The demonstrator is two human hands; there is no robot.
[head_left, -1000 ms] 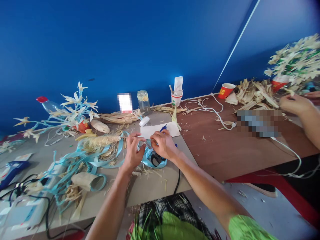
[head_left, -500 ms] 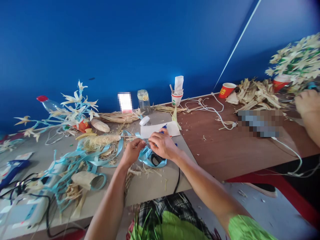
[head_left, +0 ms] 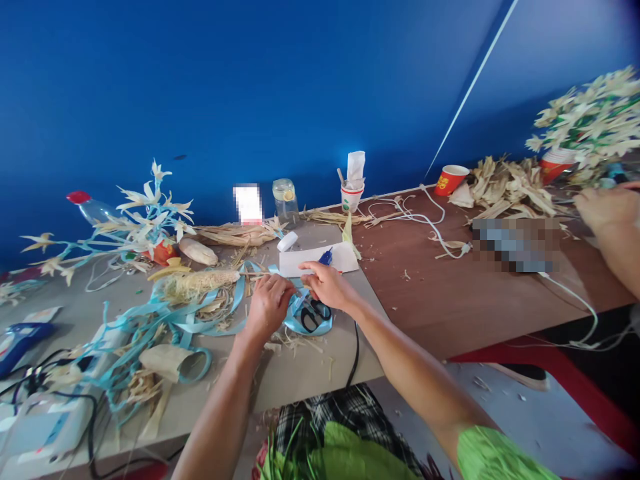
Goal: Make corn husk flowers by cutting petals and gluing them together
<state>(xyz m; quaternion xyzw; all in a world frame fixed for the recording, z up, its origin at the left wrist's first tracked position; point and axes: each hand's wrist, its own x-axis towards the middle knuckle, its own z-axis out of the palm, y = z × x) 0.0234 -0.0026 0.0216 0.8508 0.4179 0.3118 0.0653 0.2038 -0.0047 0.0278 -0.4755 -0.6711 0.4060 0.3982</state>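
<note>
My left hand [head_left: 271, 300] is closed above the table, with its fingers curled in toward my right hand. Whatever lies between its fingertips is hidden. My right hand [head_left: 327, 285] hovers close by, index finger stretched out and the other fingers loosely bent, nothing clearly seen in them. Just below the hands, scissors [head_left: 316, 315] with black handles lie on light blue ribbon [head_left: 314, 330]. Behind my right hand, a blue-tipped tool [head_left: 326, 256], mostly covered, rests on a white card [head_left: 295, 262].
Left of my hands are tangled blue strands [head_left: 145, 333], a corn cob [head_left: 200, 285], a blue glue gun [head_left: 25, 343] and a power strip [head_left: 55, 427]. A jar [head_left: 286, 203] and paper cup [head_left: 353, 198] stand behind. Another person's hand [head_left: 607, 208] is at far right, near husks [head_left: 510, 190].
My left hand has turned and closed more, its back now facing up. My right hand's index finger has stretched out, and the scissors' handles show more fully.
</note>
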